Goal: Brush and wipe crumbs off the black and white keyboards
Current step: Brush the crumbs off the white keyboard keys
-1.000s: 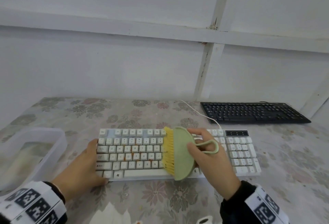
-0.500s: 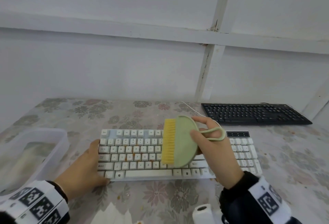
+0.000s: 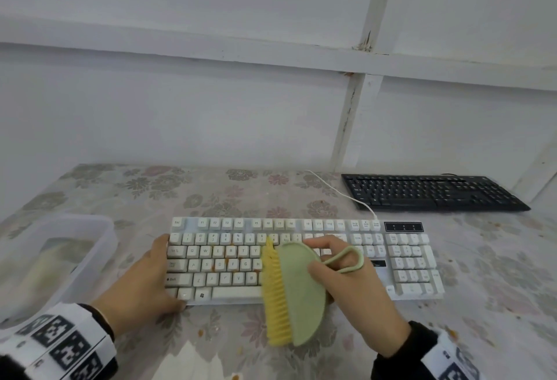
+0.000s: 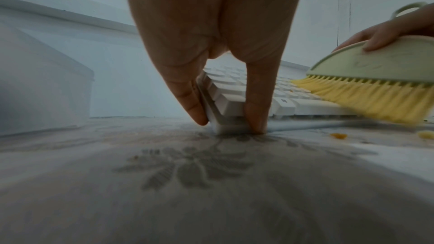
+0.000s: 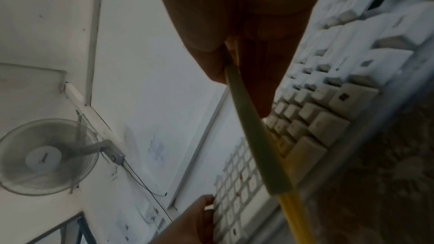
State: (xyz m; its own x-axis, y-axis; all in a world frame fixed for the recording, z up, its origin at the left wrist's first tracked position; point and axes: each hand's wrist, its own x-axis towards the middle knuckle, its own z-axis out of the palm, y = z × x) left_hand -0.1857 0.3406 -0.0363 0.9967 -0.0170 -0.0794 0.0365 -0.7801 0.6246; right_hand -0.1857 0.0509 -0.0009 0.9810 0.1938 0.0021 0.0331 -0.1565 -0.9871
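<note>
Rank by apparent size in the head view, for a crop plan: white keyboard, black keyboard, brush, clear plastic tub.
1. white keyboard
2. black keyboard, farther back, so unsure against
3. clear plastic tub, partly cut off
4. brush

Floral table (image 3: 497, 262): white keyboard (image 3: 416, 265), black keyboard (image 3: 431, 192), clear tub (image 3: 99, 247), crumbs (image 4: 338, 135).

White panelled walls (image 3: 187, 114) crossed by pale battens (image 3: 355, 126) filled the upper frame. A floral cloth (image 3: 229, 195) covered the bench below. In the right wrist view, a wall-mounted fan (image 5: 47, 157) hung at lower left, under soft, even light.
</note>
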